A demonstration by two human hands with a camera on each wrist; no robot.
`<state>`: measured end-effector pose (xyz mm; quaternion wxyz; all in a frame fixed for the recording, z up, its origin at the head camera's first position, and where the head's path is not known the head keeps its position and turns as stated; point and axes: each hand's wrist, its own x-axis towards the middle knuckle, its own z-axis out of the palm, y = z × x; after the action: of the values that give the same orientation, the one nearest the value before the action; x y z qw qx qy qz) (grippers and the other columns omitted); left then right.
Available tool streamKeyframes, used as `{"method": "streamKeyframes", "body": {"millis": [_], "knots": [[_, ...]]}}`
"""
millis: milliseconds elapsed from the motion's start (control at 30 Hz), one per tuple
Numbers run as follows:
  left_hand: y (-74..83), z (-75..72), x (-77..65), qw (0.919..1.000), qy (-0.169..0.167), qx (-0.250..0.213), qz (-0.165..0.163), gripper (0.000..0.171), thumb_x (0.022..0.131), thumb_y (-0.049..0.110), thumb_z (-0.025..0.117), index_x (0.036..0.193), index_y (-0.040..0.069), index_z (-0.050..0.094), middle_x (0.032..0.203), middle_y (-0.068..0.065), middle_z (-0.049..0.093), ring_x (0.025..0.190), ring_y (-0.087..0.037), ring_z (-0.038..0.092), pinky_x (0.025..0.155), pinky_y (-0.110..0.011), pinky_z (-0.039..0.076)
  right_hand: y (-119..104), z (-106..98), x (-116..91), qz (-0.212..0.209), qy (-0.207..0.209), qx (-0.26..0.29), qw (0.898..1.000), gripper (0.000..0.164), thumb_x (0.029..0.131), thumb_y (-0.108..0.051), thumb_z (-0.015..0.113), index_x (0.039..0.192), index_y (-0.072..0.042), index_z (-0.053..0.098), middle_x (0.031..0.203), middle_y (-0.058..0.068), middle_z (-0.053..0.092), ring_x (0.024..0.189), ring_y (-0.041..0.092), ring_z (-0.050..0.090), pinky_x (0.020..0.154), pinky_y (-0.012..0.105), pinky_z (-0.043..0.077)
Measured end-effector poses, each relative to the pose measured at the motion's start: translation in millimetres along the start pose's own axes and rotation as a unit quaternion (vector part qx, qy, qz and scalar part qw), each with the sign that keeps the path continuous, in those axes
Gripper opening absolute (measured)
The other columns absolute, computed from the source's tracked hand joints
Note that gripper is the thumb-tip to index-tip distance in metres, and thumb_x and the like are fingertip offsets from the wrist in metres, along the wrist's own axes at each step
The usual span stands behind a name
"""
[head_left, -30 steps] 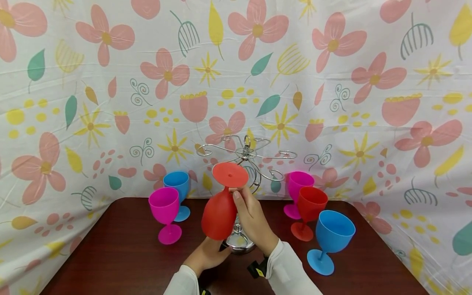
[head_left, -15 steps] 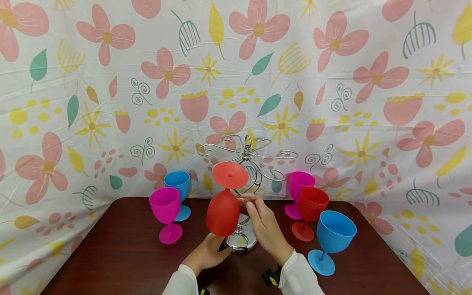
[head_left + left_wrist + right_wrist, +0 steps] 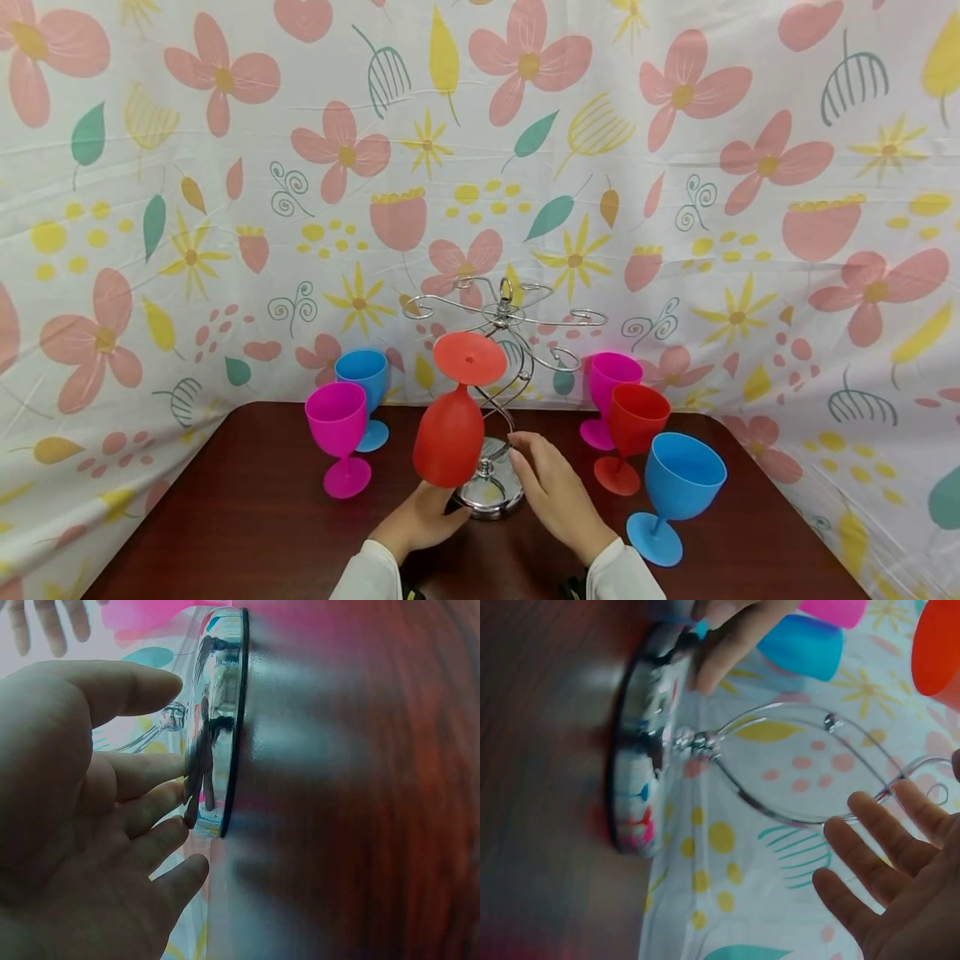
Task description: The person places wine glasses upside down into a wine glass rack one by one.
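A chrome stemware rack [image 3: 504,312] with curled wire arms stands mid-table on a round base [image 3: 491,497]. At its front left a red plastic goblet [image 3: 450,437] hangs upside down, tilted, its foot uppermost and its hook hidden. My left hand [image 3: 422,521] rests against the base's left side. In the left wrist view its loosely spread fingers [image 3: 154,802] touch the shiny rim. My right hand [image 3: 558,496] is right of the rack's spiral stem, fingers extended, holding nothing. Those fingers [image 3: 874,855] look relaxed in the right wrist view.
On the left stand a magenta goblet [image 3: 336,421] and a blue goblet [image 3: 362,373]. Another magenta goblet [image 3: 611,379], a red goblet [image 3: 637,417] and a blue goblet [image 3: 684,475] stand upright on the right. Behind the dark wooden table [image 3: 225,517] hangs a floral cloth [image 3: 465,150].
My right hand has let go of the red goblet's stem and moved down and right. The goblet stays hanging, swaying slightly. My left hand keeps its place at the base.
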<state>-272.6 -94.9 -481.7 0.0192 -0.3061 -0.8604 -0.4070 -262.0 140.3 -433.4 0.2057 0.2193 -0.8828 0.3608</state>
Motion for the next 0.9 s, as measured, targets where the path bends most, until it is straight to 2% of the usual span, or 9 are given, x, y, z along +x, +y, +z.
{"method": "streamKeyframes", "body": {"millis": [100, 233, 467, 533, 667, 767, 900], "knots": [[0.0, -1.7, -0.1, 1.0, -0.008, 0.001, 0.002, 0.066, 0.091, 0.011, 0.068, 0.151, 0.012, 0.04, 0.146, -0.006, 0.046, 0.134, -0.026, 0.043, 0.107, -0.054, 0.037, 6, 1, -2, 0.02, -0.006, -0.015, 1.0, 0.045, 0.102, -0.047, 0.053, 0.136, -0.017, 0.058, 0.131, -0.007, 0.058, 0.124, 0.016, 0.052, 0.102, 0.046, 0.043], [0.0, -7.9, -2.3, 0.9996, -0.025, -0.004, -0.014, 0.069, 0.093, 0.013, 0.067, 0.154, 0.016, 0.036, 0.148, -0.005, 0.045, 0.135, -0.026, 0.042, 0.106, -0.055, 0.037, 12, 1, -4, 0.044, -0.025, -0.025, 0.998, 0.055, 0.099, -0.053, 0.054, 0.142, -0.018, 0.054, 0.136, -0.005, 0.056, 0.126, 0.021, 0.051, 0.103, 0.051, 0.041], [5.5, -30.3, -10.6, 0.9976, -0.037, 0.011, -0.058, 0.064, 0.095, 0.019, 0.066, 0.152, 0.009, 0.039, 0.149, -0.011, 0.042, 0.136, -0.034, 0.039, 0.104, -0.061, 0.036, 15, 1, -5, 0.047, -0.048, -0.036, 0.997, 0.063, 0.098, -0.057, 0.052, 0.146, -0.016, 0.05, 0.141, -0.001, 0.054, 0.131, 0.025, 0.047, 0.106, 0.055, 0.036], [9.7, -38.8, -13.7, 0.9966, -0.04, 0.003, -0.072, 0.063, 0.096, 0.021, 0.066, 0.152, 0.011, 0.04, 0.151, -0.012, 0.04, 0.138, -0.036, 0.037, 0.104, -0.064, 0.035, 16, 1, -5, 0.051, -0.051, -0.036, 0.997, 0.065, 0.098, -0.058, 0.052, 0.146, -0.014, 0.05, 0.141, 0.001, 0.054, 0.131, 0.026, 0.047, 0.106, 0.057, 0.036], [20.5, -56.9, -18.8, 0.9968, -0.033, 0.014, -0.072, 0.058, 0.097, 0.018, 0.066, 0.151, 0.014, 0.044, 0.151, -0.013, 0.041, 0.14, -0.041, 0.032, 0.106, -0.067, 0.028, 17, 0, -5, 0.058, -0.057, -0.036, 0.996, 0.066, 0.098, -0.058, 0.052, 0.146, -0.013, 0.05, 0.141, 0.003, 0.054, 0.131, 0.028, 0.048, 0.106, 0.058, 0.035], [32.1, -70.5, -23.8, 0.9957, -0.019, 0.045, -0.078, 0.058, 0.096, 0.019, 0.067, 0.149, 0.008, 0.046, 0.149, -0.018, 0.043, 0.141, -0.046, 0.029, 0.107, -0.066, 0.026, 18, 0, -4, 0.059, -0.058, -0.038, 0.996, 0.065, 0.098, -0.058, 0.052, 0.146, -0.013, 0.05, 0.141, 0.003, 0.054, 0.131, 0.028, 0.047, 0.106, 0.059, 0.035], [49.8, -87.5, -33.1, 0.9913, -0.013, 0.076, -0.107, 0.061, 0.096, 0.024, 0.067, 0.147, -0.001, 0.046, 0.149, -0.023, 0.043, 0.14, -0.047, 0.03, 0.105, -0.065, 0.031, 19, 0, -4, 0.057, -0.056, -0.039, 0.996, 0.065, 0.098, -0.058, 0.052, 0.146, -0.014, 0.05, 0.141, 0.003, 0.054, 0.131, 0.028, 0.047, 0.106, 0.06, 0.034]]}}
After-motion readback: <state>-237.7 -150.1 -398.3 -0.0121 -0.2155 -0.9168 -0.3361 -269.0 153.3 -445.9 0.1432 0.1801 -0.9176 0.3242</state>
